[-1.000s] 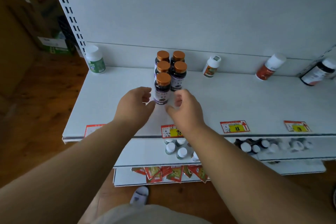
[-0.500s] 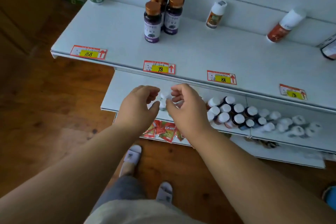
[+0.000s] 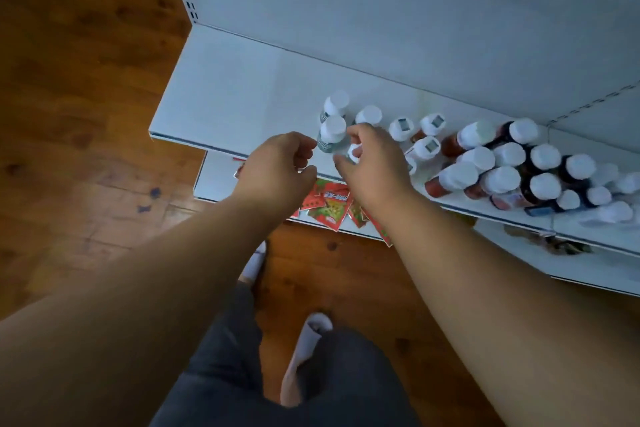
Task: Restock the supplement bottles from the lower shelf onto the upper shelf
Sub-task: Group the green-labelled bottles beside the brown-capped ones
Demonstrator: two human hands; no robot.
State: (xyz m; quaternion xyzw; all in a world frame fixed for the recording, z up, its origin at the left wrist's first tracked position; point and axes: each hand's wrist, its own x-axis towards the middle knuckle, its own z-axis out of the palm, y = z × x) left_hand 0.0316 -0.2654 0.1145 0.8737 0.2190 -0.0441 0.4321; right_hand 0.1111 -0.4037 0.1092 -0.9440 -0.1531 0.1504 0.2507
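Head view: red-labelled bottles (image 3: pixel 460 177) crowd right hand (image 3: pixel 372 168), seemingly.

— The lower shelf (image 3: pixel 235 94), what is it made of?

— It looks like painted metal, white, smooth and matt. The floor (image 3: pixel 86 80) is wood, brown, with a light shine.

— And the bottles?

— The white caps (image 3: pixel 333 125) look like smooth matt plastic. The red packets (image 3: pixel 329 206) below look glossy, like printed foil or paper.
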